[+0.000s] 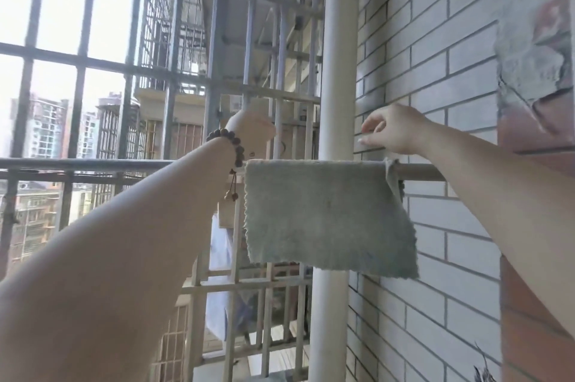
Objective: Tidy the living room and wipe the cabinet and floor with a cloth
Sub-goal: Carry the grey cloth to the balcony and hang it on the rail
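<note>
A pale grey-green cloth (326, 216) hangs folded over a horizontal metal rail (423, 171) on a balcony. My left hand (250, 126), with a dark bead bracelet at the wrist, hovers just above the cloth's left top corner; its fingers point away and hold nothing visible. My right hand (393, 129) is raised above the cloth's right top corner, fingers loosely curled and apart from the cloth. Neither hand touches the cloth.
A thick white vertical pipe (339, 70) stands behind the cloth. A grey tiled wall (435, 54) runs on the right, and a metal window grille (124, 64) closes the balcony on the left, with other buildings beyond it.
</note>
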A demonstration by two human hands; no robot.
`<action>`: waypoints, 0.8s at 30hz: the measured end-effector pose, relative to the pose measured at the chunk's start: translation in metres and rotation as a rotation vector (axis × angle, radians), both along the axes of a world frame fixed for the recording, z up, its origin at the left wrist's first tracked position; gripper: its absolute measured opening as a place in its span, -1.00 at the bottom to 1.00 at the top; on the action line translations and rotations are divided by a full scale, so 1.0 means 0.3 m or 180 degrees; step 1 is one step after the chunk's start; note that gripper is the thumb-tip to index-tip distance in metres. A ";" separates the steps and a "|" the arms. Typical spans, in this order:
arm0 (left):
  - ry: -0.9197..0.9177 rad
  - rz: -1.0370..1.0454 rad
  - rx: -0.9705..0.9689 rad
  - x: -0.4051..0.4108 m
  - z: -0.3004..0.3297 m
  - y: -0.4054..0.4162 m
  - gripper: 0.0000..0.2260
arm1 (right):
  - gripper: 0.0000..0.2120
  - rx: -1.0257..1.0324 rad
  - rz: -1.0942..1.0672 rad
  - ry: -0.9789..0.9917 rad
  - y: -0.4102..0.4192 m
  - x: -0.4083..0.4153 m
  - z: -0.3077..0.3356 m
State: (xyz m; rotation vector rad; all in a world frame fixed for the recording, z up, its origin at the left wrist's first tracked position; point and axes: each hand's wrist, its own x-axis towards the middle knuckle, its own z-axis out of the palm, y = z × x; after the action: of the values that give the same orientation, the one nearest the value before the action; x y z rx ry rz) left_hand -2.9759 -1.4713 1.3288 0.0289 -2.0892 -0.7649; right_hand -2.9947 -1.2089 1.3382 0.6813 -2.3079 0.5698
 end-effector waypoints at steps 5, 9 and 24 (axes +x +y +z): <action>-0.0411 -0.0208 -0.0837 0.020 -0.069 0.002 -0.84 | -0.77 0.1014 -0.0515 -0.0153 0.052 0.032 -0.024; -0.0399 -0.0179 -0.1122 -0.013 -0.098 -0.007 -0.84 | -0.94 0.0773 -0.0535 0.0069 0.080 -0.005 -0.037; -0.0757 -0.0101 -0.1284 0.003 -0.030 -0.030 -0.89 | -0.91 0.0854 -0.0380 -0.0063 0.076 -0.041 -0.028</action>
State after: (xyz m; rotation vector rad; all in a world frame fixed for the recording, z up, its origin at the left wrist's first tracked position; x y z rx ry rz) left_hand -2.9750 -1.4803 1.3198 -0.1414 -2.4416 -0.3590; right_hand -3.0070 -1.1862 1.3297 0.6567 -2.4489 0.2143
